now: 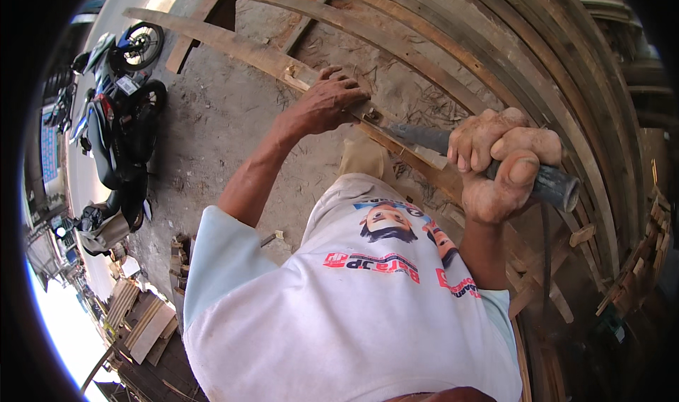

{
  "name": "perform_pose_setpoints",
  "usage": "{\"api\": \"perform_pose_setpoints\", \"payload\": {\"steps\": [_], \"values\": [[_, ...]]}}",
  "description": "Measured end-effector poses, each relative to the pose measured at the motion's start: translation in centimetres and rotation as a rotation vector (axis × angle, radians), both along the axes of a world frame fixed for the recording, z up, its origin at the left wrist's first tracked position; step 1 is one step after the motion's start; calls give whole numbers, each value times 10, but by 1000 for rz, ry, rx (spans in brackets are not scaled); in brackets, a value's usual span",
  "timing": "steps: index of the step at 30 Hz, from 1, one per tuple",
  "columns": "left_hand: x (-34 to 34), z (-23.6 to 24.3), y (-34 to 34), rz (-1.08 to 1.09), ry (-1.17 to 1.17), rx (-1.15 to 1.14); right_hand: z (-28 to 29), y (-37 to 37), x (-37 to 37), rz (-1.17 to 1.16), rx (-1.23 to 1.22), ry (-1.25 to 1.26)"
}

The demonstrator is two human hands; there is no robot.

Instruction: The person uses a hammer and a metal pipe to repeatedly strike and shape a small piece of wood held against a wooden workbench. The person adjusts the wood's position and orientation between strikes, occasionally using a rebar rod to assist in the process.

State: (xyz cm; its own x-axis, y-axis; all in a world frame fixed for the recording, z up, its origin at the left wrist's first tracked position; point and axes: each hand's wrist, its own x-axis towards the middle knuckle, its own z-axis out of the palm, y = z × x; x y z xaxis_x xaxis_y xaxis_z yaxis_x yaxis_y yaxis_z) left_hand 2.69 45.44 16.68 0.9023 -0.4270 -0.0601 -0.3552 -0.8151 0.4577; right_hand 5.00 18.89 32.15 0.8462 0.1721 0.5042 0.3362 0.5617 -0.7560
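Observation:
A long weathered wooden plank (240, 45) runs diagonally across the upper middle in front of me. My left hand (322, 105) rests on it, fingers curled over the wood. My right hand (506, 161) is closed around a long dark cylindrical tool (417, 135), which looks like a metal bar or pipe. The tool's far end lies at the plank just right of my left hand, beside a small metal piece (371, 115) whose exact form is unclear. Below both hands are my white printed shirt and light trousers.
More long planks (537, 48) curve across the upper right, with wood offcuts (651, 232) at the right rim. Parked motorcycles (117, 119) stand at the left on dirt ground (212, 133). A pile of boards (145, 317) lies at the lower left, beside a bright roadway.

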Motion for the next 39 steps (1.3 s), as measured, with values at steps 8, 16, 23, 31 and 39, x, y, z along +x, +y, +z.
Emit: {"api": "perform_pose_setpoints", "payload": {"steps": [8, 16, 23, 31, 39], "values": [[-2, -29, 8, -29, -53, 117, -11, 46, -24, -129, -294, -403], [-7, -15, 10, -30, 54, 127, -20, 68, -38, -148, -438, -361], [9, 7, 12, -136, 56, -155, -17, 69, -45, -217, -553, -305], [-48, 49, -50, 109, 159, -763, -12, 42, -36, -365, -791, -446], [-58, 70, -92, 368, 51, -1010, -110, -256, -4, -967, -1103, 318]]}}
